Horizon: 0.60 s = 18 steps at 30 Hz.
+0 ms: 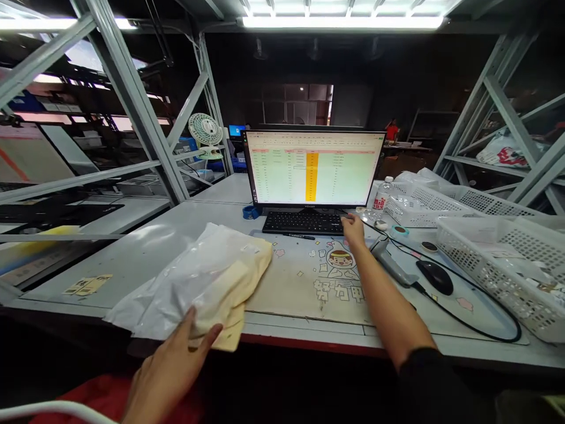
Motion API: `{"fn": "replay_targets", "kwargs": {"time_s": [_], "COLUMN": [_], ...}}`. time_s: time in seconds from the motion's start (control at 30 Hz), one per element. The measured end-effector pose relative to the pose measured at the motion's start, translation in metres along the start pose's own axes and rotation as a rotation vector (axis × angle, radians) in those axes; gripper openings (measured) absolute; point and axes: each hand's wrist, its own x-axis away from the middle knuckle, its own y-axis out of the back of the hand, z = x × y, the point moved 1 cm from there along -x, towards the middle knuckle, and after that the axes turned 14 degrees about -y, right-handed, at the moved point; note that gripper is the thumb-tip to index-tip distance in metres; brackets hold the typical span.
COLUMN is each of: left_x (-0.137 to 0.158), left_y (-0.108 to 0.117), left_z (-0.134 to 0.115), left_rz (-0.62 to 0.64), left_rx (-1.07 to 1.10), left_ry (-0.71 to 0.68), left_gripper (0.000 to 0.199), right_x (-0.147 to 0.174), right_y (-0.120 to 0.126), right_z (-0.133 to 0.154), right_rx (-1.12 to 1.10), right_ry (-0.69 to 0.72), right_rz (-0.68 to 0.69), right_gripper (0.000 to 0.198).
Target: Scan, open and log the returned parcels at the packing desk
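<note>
A clear plastic bag [189, 277] with a pale yellow garment [253, 265] in it lies slanted at the near edge of the desk. My left hand [170, 359] rests on its near edge, thumb and index finger spread apart; the other fingers are partly hidden. At the right end of a black keyboard [304, 222], my right hand [353, 231] has its bent fingers over the keys and holds nothing I can see. Behind the keyboard stands a monitor [273, 171] with a spreadsheet and one orange column. A black pen [300, 236] lies just in front of the keyboard.
Right of my forearm are a grey barcode scanner [392, 262], a black mouse [435, 277] and a looping cable. White perforated baskets [498, 277] and a bottle [382, 194] stand farther right. Tape [251, 212] sits left of the keyboard. Metal posts [132, 88] frame the desk.
</note>
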Motion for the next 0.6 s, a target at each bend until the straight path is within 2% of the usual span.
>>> {"fn": "replay_targets", "kwargs": {"time_s": [0.03,0.1,0.13,0.2,0.27,0.3,0.4,0.5,0.6], "left_x": [0.006,0.013,0.014,0.011,-0.001,-0.01,-0.045,-0.068,-0.067], "left_y": [0.004,0.01,0.011,0.006,-0.004,-0.009,-0.019,-0.023,-0.029], "left_z": [-0.004,-0.007,-0.005,0.001,0.01,0.016,0.034,0.05,0.056], "left_rz": [0.026,-0.08,-0.182,-0.374,-0.455,-0.459,-0.426,-0.258,-0.161], "left_rx": [0.007,-0.023,-0.058,-0.15,-0.249,-0.292,-0.343,-0.336,-0.343], "left_ry": [-0.008,-0.127,-0.243,-0.573,-0.855,-0.925,-0.976,-0.983,-0.892], "left_gripper": [0.106,0.101,0.098,0.094,0.099,0.103,0.097,0.085,0.104], "right_x": [-0.003,-0.005,-0.003,0.002,0.005,0.005,0.001,-0.002,-0.003], "right_y": [-0.013,-0.033,-0.04,-0.051,-0.058,-0.06,-0.065,-0.069,-0.072], "right_z": [0.0,-0.007,-0.013,-0.026,-0.037,-0.041,-0.046,-0.048,-0.049], "right_rx": [0.032,0.113,0.157,0.244,0.326,0.362,0.452,0.511,0.537], "right_ry": [-0.023,-0.046,-0.044,-0.025,0.006,0.028,0.11,0.156,0.173], "right_rz": [-0.038,-0.113,-0.136,-0.139,-0.102,-0.077,0.003,0.054,0.047], "right_gripper": [0.058,0.06,0.061,0.061,0.059,0.058,0.059,0.055,0.054]}}
